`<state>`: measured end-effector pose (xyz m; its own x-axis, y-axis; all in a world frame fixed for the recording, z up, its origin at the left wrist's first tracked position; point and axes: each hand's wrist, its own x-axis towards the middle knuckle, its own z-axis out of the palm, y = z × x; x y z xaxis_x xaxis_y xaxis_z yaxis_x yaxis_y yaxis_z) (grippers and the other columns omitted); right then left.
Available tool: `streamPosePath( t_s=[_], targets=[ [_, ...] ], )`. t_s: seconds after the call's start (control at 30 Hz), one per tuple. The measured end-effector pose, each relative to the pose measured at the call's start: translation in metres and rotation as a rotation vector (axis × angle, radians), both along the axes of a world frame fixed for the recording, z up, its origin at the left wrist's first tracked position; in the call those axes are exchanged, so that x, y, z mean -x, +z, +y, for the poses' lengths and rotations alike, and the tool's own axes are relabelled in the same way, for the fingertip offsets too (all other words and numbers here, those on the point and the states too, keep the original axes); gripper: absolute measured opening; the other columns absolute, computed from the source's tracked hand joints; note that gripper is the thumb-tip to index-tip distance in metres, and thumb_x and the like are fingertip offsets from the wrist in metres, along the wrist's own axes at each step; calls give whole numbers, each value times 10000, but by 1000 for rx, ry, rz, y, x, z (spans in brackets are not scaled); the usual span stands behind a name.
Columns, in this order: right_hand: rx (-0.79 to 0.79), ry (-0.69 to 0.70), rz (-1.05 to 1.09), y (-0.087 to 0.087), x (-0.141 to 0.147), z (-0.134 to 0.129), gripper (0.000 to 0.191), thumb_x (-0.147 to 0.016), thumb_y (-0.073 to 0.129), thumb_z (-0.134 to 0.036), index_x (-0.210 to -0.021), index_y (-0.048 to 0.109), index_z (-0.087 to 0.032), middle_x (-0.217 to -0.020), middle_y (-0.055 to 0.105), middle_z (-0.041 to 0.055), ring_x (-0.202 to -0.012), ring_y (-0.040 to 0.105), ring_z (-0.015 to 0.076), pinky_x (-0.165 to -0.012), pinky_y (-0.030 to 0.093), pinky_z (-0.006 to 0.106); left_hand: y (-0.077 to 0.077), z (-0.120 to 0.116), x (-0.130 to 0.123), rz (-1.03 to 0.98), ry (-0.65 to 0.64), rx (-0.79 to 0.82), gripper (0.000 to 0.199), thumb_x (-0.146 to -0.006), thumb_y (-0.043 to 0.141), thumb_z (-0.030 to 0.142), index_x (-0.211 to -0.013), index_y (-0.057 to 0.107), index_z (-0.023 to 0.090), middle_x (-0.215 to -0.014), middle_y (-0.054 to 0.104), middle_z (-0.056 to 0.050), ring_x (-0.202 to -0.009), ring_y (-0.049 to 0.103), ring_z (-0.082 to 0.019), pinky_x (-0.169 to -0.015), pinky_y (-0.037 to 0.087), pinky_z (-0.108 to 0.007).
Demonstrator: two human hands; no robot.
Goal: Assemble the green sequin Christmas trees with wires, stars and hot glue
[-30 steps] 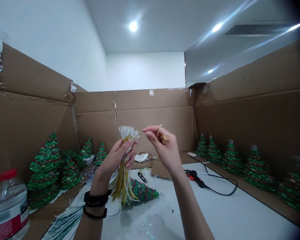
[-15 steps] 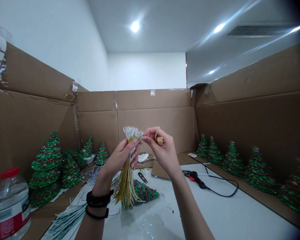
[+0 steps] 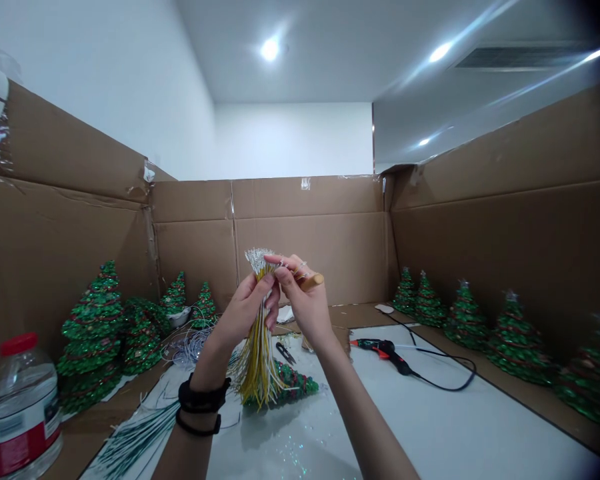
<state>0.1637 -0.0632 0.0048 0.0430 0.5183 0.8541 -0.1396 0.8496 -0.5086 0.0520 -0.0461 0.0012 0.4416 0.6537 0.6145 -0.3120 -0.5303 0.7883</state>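
In the middle of the head view, my left hand (image 3: 247, 303) is closed round a bundle of thin yellow and white wires (image 3: 260, 367), held upright with loose ends fanning out below. Clear, silvery tips (image 3: 257, 257) crowd its top. My right hand (image 3: 305, 303) is closed, its thumb and fingers at the upper right side of the bundle. A tan, wooden-looking stick (image 3: 313, 282) with a rounded end pokes out of its grip, and pale strands loop by its fingers. Below, a small green tinsel Christmas tree (image 3: 300, 385) lies on its side, partly hidden behind the wires.
A glue gun (image 3: 385, 350) with a black cord lies at right on the white board (image 3: 480, 427). Small black snips (image 3: 285, 353), green wires (image 3: 140, 437) and a red-capped bottle (image 3: 21, 413) are also there. Decorated trees (image 3: 465, 320) line both sides before cardboard walls (image 3: 305, 247).
My right hand has moved left and in against the bundle, turning so the wooden stick points more to the right. The bundle's lower ends have swung slightly right over the lying tree.
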Motion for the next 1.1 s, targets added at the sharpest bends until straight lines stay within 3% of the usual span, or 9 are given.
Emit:
streamPosePath(
  t_s=[0.13,0.27,0.37,0.47,0.63,0.8,0.9,1.1],
  targets=[
    [54,11,50,-1,5,0,347,-836,530,-526,-945,674,-230,-760,503,1,-443,447,69,-350,354,211,0,1,-5,11,43,-3,374,-831,538,538,-772,388,200,-544,426,95,-342,438,-52,-336,385,-177],
    [-2,-93,179,1,-4,2,299,-860,518,-496,-800,622,-222,-681,455,-22,-477,361,68,-432,316,219,-1,2,-3,112,83,-35,370,-826,545,526,-773,394,193,-569,437,87,-387,452,-48,-378,383,-180],
    [-21,-110,331,3,-11,5,269,-870,512,-484,-782,565,-235,-568,281,-59,-470,252,86,-445,235,230,-4,7,1,211,86,-48,332,-851,522,498,-810,417,186,-597,455,80,-431,467,-47,-421,397,-180],
    [-26,-124,408,4,-12,6,273,-882,471,-504,-794,514,-249,-560,224,-63,-476,230,105,-454,212,245,-6,10,1,290,97,-49,327,-876,487,487,-782,415,182,-597,455,72,-452,468,-50,-445,416,-188],
    [-2,-101,346,1,-8,7,301,-886,461,-519,-868,566,-237,-595,288,-49,-507,277,104,-483,255,251,-8,10,-5,261,76,-49,318,-881,471,499,-831,417,190,-631,445,77,-450,460,-51,-434,422,-196],
    [-38,-104,386,2,-15,5,315,-876,496,-493,-741,515,-209,-696,428,-32,-515,284,76,-494,265,232,-6,7,-3,293,35,-51,321,-886,454,504,-835,403,191,-636,449,76,-452,467,-52,-457,411,-204],
    [-81,-93,445,7,-20,-1,309,-866,511,-478,-726,484,-204,-763,501,-20,-507,294,64,-485,270,220,-4,3,-1,397,24,-62,331,-893,443,494,-786,395,184,-638,456,62,-483,480,-60,-492,412,-215],
    [-161,-93,569,16,-32,-15,302,-844,546,-463,-713,450,-209,-606,459,-48,-508,380,70,-467,279,190,0,-2,3,643,54,-146,329,-919,389,464,-741,402,187,-605,489,42,-531,492,-94,-546,415,-246]
  ],
)
